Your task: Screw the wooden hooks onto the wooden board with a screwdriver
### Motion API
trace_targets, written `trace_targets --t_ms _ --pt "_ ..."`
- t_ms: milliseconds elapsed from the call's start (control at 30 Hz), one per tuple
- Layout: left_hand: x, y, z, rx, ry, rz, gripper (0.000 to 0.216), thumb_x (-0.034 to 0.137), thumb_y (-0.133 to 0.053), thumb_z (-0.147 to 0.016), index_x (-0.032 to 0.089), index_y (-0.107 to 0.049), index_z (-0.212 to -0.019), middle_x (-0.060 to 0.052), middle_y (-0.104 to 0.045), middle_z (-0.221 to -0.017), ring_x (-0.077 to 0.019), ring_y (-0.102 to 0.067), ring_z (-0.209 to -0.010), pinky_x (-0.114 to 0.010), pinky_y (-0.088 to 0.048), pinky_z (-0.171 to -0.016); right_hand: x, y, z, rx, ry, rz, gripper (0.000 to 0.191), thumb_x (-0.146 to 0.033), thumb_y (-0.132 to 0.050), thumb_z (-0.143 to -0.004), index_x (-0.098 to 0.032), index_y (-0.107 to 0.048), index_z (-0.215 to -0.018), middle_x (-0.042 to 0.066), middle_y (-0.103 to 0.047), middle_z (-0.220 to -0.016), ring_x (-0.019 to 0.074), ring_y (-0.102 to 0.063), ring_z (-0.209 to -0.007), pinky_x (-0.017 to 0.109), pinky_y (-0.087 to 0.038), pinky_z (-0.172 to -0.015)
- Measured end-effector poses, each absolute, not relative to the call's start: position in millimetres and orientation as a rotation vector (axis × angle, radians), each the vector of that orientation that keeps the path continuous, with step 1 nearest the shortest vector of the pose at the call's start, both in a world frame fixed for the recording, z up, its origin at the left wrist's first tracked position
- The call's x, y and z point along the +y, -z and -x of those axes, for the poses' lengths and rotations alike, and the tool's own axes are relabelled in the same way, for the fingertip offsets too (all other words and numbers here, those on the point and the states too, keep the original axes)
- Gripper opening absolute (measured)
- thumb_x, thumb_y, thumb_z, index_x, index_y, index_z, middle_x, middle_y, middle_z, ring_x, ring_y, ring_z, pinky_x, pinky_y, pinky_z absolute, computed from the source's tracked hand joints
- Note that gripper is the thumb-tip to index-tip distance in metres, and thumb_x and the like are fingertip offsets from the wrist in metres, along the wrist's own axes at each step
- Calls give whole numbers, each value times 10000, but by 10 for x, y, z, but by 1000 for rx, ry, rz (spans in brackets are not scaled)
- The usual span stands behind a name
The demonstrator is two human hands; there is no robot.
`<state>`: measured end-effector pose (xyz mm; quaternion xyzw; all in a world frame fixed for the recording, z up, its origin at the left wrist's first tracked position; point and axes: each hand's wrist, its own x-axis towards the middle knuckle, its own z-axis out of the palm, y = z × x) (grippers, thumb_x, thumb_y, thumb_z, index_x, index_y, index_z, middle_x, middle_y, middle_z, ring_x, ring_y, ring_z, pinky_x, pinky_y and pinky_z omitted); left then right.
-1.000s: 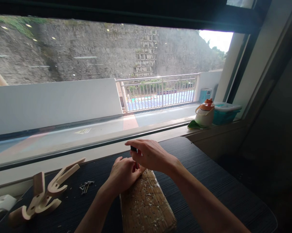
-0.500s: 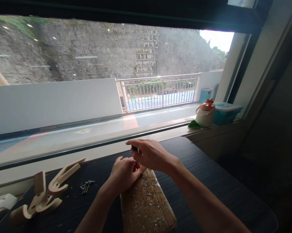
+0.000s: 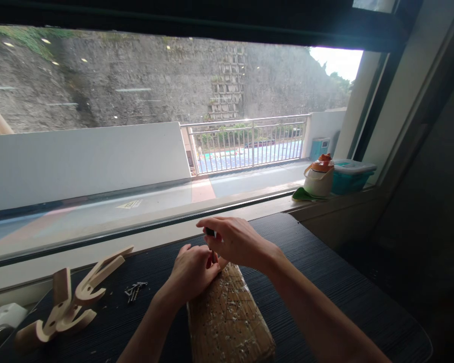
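Note:
My right hand is closed around the dark handle of a screwdriver, held upright with its shaft pointing down. Just below it, at the far end of a worn wooden block, my left hand is closed near the tool's lower end. What its fingers pinch is hidden from me. The block's top is pitted with small holes and has pencil-like lines on it. To the left of my left hand lies a small pile of screws.
Several curved wooden hooks lie at the left of the dark table. A white device sits at the lower left corner. On the windowsill stand a cream bottle with an orange lid and a teal box.

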<state>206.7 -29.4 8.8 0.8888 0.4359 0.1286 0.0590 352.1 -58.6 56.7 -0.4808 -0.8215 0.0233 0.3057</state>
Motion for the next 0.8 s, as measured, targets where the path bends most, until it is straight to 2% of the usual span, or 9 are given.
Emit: trace_targets --t_ms 133,367,567,800 --pt "-301 -95 -2068 1325 -373 -2667 225 328 -483 -770 215 -600 -615 14 -657 -627 -184 -600 -661 -360 -358 -793 -567 -570 -3537 -2164 -94 1324 301 -283 -506 -851 -246 -575 -1142 6 -671 -777 139 -593 -719 234 -358 -638" --pt "-314 -103 -2072 1349 -365 -2672 197 303 -488 -758 217 -606 -626 14 -657 -629 -176 -602 -678 -344 -359 -803 -560 -576 -3539 -2128 -48 1421 298 -326 -502 -853 -226 -581 -1123 25 -681 -828 145 -595 -731 240 -343 -614" --pt "-305 -116 -2079 1320 -375 -2686 245 345 -475 -780 216 -602 -614 7 -665 -641 -192 -608 -675 -352 -365 -766 -609 -612 -3528 -2155 -95 1311 316 -243 -474 -856 -238 -583 -1153 19 -677 -837 129 -594 -739 230 -354 -649" --pt "-290 -91 -2071 1332 -391 -2680 205 322 -499 -768 216 -607 -630 17 -665 -629 -188 -618 -673 -352 -370 -789 -532 -554 -3529 -2123 -64 1329 283 -301 -469 -877 -230 -587 -1125 24 -683 -889 148 -604 -777 236 -354 -628"
